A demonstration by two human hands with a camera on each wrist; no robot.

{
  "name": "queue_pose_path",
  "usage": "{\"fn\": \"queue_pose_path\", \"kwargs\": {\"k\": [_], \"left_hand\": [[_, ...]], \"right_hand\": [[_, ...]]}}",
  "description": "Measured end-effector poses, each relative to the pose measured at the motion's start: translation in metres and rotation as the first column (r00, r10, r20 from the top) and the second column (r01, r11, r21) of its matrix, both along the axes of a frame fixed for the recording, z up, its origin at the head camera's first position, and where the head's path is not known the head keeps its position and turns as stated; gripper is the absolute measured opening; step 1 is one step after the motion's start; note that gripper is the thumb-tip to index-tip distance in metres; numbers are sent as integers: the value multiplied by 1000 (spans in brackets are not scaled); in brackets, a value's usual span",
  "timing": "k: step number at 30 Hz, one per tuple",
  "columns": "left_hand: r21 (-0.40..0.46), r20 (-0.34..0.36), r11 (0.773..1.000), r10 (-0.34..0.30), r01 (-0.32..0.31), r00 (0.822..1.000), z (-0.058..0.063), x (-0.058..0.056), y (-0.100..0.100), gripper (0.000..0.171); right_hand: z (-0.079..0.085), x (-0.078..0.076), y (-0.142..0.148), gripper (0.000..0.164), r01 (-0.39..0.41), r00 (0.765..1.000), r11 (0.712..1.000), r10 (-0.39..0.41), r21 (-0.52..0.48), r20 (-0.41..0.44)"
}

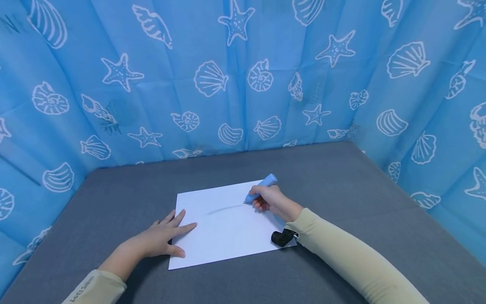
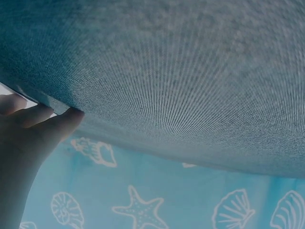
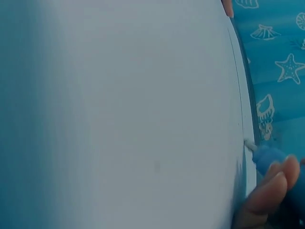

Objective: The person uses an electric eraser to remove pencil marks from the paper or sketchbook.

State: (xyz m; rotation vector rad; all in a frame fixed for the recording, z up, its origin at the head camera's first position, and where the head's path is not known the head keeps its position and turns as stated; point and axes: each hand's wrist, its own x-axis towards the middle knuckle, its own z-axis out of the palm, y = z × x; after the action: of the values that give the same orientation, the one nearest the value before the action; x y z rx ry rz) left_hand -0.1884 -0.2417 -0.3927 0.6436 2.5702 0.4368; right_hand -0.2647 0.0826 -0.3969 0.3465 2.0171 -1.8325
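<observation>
The sheet of paper (image 1: 216,240) lies on the table (image 1: 341,177) in front of you. Your left hand (image 1: 163,236) is at the paper's left edge, thumb and forefinger reaching onto it. Your right hand (image 1: 271,200) is over the paper's right part, with the pen (image 1: 262,188) in its fingers and the tip at the right end of the drawn line (image 1: 225,209), in the paper's far half. In the head view, your wrist camera (image 1: 282,238) overlaps the paper's near right corner. Behind the paper, past the table's far edge, hangs the curtain (image 1: 243,101), which also runs to its left and right.
</observation>
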Motion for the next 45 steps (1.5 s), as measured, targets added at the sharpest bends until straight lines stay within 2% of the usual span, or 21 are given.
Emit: {"fn": "queue_pose_path", "kwargs": {"k": [10, 16, 20, 23, 29, 35, 45], "left_hand": [[-5, 0, 1000, 9, -9, 1000, 2, 1, 1, 83], [0, 1, 1000, 7, -7, 1000, 2, 2, 1, 83], [3, 1, 1000, 3, -3, 1000, 1, 1, -1, 82], [5, -6, 1000, -1, 1, 1000, 0, 1, -1, 83], [1, -14, 1000, -4, 4, 1000, -1, 0, -1, 83], [-11, -9, 1000, 6, -7, 1000, -2, 0, 0, 83], [-2, -7, 1000, -6, 6, 1000, -2, -1, -1, 83]], "right_hand": [[2, 2, 7, 16, -22, 1000, 1000, 21, 18, 10], [0, 2, 11, 20, 24, 1000, 999, -24, -45, 7], [-1, 1, 9, 19, 2, 1000, 997, -1, -74, 17], [-2, 1, 5, 17, -9, 1000, 998, 9, -60, 11], [-1, 1, -2, 15, 34, 999, 999, -34, -19, -9], [-1, 1, -3, 16, 37, 999, 999, -37, -5, -10], [-1, 1, -3, 16, -17, 1000, 999, 18, 41, -9]]}}
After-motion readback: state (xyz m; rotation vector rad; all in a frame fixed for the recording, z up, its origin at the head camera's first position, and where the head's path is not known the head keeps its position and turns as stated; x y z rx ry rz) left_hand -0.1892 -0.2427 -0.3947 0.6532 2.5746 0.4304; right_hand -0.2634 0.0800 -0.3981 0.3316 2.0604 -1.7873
